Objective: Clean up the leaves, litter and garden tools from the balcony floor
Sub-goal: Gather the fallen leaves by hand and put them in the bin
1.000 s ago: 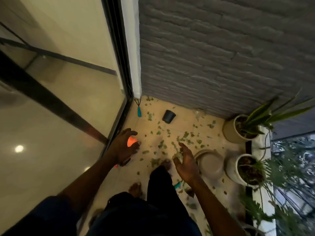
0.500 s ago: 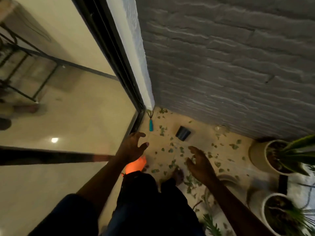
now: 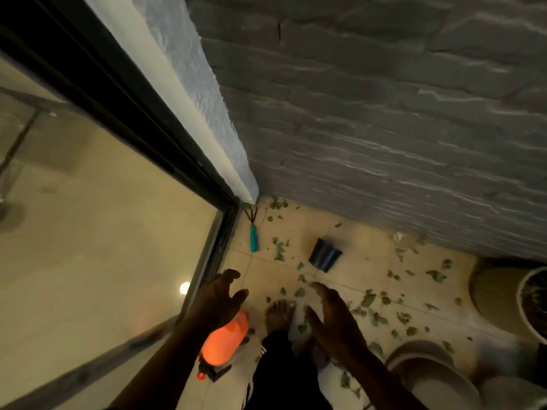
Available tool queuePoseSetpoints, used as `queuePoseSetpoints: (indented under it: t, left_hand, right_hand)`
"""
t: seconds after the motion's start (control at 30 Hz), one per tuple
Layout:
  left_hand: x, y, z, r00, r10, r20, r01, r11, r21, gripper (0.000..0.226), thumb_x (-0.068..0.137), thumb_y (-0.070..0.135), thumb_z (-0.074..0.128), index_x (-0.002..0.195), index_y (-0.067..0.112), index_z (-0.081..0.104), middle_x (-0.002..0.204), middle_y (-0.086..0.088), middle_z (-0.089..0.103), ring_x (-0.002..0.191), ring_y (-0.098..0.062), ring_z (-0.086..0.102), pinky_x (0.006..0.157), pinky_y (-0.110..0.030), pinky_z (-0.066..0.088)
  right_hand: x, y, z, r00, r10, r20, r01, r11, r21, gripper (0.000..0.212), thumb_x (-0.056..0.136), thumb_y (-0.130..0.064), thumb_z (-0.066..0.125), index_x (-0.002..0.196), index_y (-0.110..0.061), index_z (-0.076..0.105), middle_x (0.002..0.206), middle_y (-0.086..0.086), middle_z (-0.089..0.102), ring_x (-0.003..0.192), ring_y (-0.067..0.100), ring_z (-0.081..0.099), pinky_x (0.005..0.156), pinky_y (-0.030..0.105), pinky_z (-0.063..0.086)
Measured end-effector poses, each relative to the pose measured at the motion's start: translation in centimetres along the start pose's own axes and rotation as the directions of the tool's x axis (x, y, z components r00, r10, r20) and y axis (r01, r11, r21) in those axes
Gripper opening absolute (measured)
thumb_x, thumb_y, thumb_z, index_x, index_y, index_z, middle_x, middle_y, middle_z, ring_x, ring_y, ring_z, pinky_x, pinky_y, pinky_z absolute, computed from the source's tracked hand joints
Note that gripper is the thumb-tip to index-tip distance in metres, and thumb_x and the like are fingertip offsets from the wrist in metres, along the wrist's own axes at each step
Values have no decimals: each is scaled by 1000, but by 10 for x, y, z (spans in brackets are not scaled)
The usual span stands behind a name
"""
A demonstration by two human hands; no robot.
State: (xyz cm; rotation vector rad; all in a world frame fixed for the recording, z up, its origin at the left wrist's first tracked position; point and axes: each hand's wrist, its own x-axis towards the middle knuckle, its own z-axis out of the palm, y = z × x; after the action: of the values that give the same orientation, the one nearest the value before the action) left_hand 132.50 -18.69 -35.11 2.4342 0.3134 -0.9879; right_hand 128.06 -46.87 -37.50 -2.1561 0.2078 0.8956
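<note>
Left hand (image 3: 219, 300) empty, fingers spread and loosely bent, above orange spray bottle (image 3: 225, 340). Right hand (image 3: 334, 318) empty too, fingers apart. Leaves (image 3: 373, 315) scattered just right of right hand. Teal-handled rake (image 3: 253, 238) well ahead of left hand; black pot (image 3: 325, 255) on its side ahead of right hand.

Your left grip (image 3: 219, 303) sits over the top end of the orange spray bottle (image 3: 225, 341), fingers spread and loosely bent, holding nothing; contact with the bottle unclear. Your right grip (image 3: 334, 321) is empty too, fingers spread, just beside your bare foot (image 3: 278, 316). The bottle lies on the floor (image 3: 355, 279) next to the glass door (image 3: 103, 232). Green leaves (image 3: 370, 300) are scattered over the tiles. A teal-handled hand rake (image 3: 253, 232) lies in the corner, prongs toward the grey brick wall (image 3: 384, 113). A black pot (image 3: 325, 255) lies on its side near the wall. Beige planter (image 3: 491, 294) at right, blurred grey pot (image 3: 426, 371) lower right
</note>
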Motion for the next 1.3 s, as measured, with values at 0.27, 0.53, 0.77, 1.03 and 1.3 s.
queuePoseSetpoints:
  t: [0.27,0.53,0.77,1.03,1.3]
  left_hand:
    - [193,-45,104,990,-92,-103,83,993,-88,49,96,45,68,140,26,55,130,0,64,108,-18,65,91,-34,55]
    - [345,-102,216,947,-133,-294,139,990,0,64,96,48,66,150,24,42,131,-3,61,103,-15,61,77,-30,50]
    - [409,-126,249,884,-111,-453,99,994,-50,74,95,48,67,155,19,35,143,-11,49,116,-25,57,88,-35,51]
    - [422,-139,254,845,-170,-508,87,979,-182,53,91,53,72,130,21,59,105,4,63,85,-10,55,55,-20,36]
    - [330,-205,283,954,-147,-260,188,972,139,51,89,42,76,130,26,52,102,9,54,77,-8,56,55,-16,41]
  right_hand:
    - [191,85,98,991,-128,-30,122,983,-140,68,98,-53,50,158,-31,28,161,1,35,144,19,38,110,43,47]
    - [354,179,197,912,-368,-180,321,915,-243,63,101,-48,48,157,-22,33,158,5,38,142,19,38,113,40,42]
    - [425,206,235,800,-470,-372,315,858,-407,61,104,-50,40,156,-21,34,161,9,31,151,26,27,120,46,31]
    - [454,232,236,727,-596,-341,286,714,-639,61,101,-47,41,156,-22,38,166,12,24,153,33,23,122,57,25]
    - [453,230,238,739,-596,-313,247,673,-697,59,102,-53,37,152,-22,41,160,12,35,150,32,27,121,53,22]
